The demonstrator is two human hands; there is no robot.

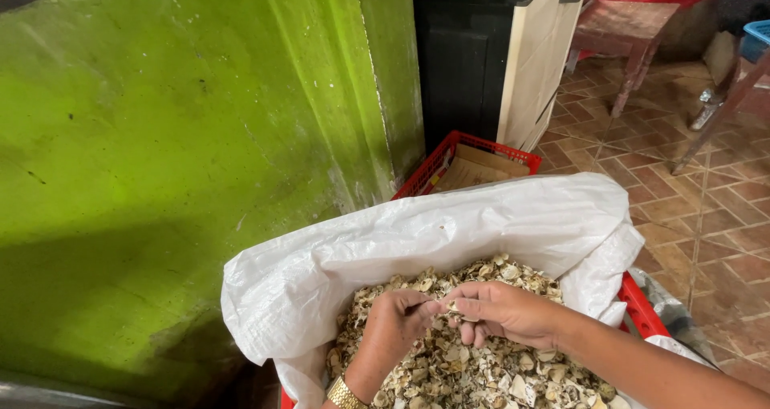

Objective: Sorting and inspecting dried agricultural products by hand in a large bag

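Pale, dry shell fragment (pixel 454 307) pinched between fingertips (pixel 439 305) where both hands meet, over the middle of the heap. Left hand (pixel 395 322), curled nearly closed, thumb and forefinger tips pressed onto that small piece; gold watch band (pixel 345 394) at the wrist, at 7 o'clock from the fingers. Right hand (pixel 499 308), reaching in from 4 o'clock, fingers bent and closed onto the same piece from the other side. Beneath both, heap of broken beige shells (pixel 481 369), filling an open white woven sack (pixel 449 228) with its mouth rolled outward. Under the sack, red plastic crate (pixel 642 305), edge showing at 3 o'clock. Beyond the sack at 12 o'clock, second red crate (pixel 437 164) holding brown cardboard (pixel 481 168). Off at 9 to 11 o'clock, scuffed green wall (pixel 176 160). At 1 o'clock, tiled floor (pixel 690 192) and wooden stool (pixel 626 32), well apart from the hands.
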